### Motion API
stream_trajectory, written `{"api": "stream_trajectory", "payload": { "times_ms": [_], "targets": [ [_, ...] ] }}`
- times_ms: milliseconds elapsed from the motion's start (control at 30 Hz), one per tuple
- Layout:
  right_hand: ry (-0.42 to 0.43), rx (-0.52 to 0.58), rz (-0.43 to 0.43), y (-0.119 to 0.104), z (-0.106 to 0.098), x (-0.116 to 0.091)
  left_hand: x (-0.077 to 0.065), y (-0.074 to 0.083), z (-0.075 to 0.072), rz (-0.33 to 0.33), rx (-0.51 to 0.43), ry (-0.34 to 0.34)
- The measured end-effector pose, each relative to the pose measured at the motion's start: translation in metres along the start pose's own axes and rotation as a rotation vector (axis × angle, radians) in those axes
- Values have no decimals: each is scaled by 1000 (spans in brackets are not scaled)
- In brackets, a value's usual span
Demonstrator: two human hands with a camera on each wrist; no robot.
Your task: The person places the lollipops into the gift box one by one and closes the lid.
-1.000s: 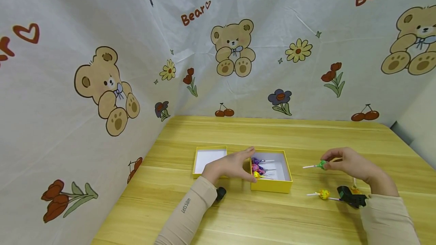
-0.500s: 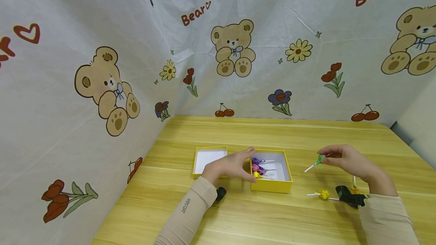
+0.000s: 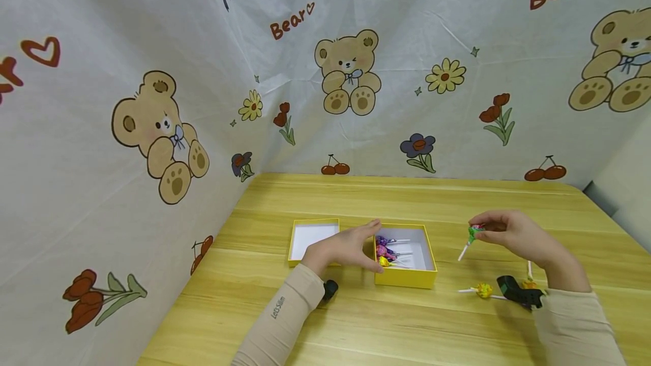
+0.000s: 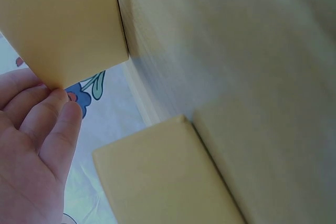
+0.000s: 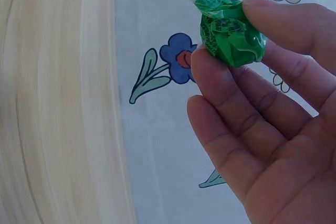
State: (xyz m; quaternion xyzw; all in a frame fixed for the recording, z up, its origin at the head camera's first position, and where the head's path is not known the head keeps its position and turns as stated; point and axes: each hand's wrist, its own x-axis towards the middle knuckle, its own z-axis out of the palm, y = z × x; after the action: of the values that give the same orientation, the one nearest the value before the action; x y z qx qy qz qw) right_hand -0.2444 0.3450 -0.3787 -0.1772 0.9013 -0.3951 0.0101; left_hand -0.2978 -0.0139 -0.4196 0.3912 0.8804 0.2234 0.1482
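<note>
In the head view my right hand (image 3: 519,239) pinches a green-wrapped lollipop (image 3: 474,232) by its candy head, above the table. Its white stick slants down and toward the box; the right wrist view shows the crinkled wrapper (image 5: 233,35) between thumb and fingers. My left hand (image 3: 346,246) spans the left side of an open yellow box (image 3: 405,279), fingers near the far corner and thumb near the front one. In the left wrist view its fairly straight fingertips (image 4: 59,97) touch the box wall (image 4: 68,19). Inside lie purple, pink and yellow lollipops (image 3: 385,252), heads to the left.
A yellow-edged lid (image 3: 313,231) with a white inside lies left of the box, partly behind my left hand. Yellow lollipops (image 3: 484,290) lie on the wooden table (image 3: 407,326) under my right wrist, partly hidden by its black camera (image 3: 519,291). Bear-print cloth hangs behind.
My right hand has moved slightly left and up with the green lollipop, whose stick has swung from nearly level to pointing steeply down. The left hand and the box have not moved.
</note>
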Motion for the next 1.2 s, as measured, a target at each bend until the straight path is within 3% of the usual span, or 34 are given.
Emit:
{"api": "stream_trajectory", "payload": {
  "times_ms": [267, 633, 1200],
  "targets": [
    [45, -64, -40, -5, 1, 3, 0, 0, 1, 1, 7, 2],
    [94, -44, -61, -15, 5, 6, 0, -1, 0, 4, 6, 1],
    [255, 55, 1, -30, 16, 16, -1, -1, 0, -2, -5, 2]
  ]
}}
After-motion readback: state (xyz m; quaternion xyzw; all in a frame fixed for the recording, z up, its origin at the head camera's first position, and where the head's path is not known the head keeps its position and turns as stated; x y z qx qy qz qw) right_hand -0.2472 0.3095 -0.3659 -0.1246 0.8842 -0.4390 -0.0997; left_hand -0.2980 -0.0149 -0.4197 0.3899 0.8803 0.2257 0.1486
